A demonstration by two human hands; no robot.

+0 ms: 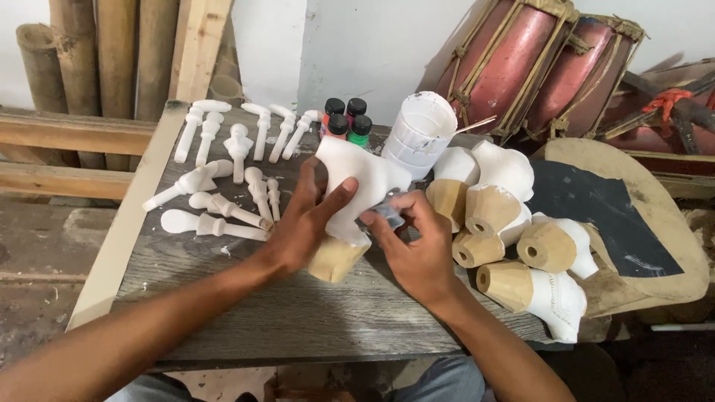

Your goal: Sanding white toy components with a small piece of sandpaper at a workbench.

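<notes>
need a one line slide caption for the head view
Left hand steadies a white-primed carved wooden figure while right hand rubs it with a small grey sanding scrap.

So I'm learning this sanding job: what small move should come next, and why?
Probably draw the right hand with its grey sandpaper scrap along the white carved piece, since the scrap already rests against its side and the left hand steadies it on the table.
</notes>
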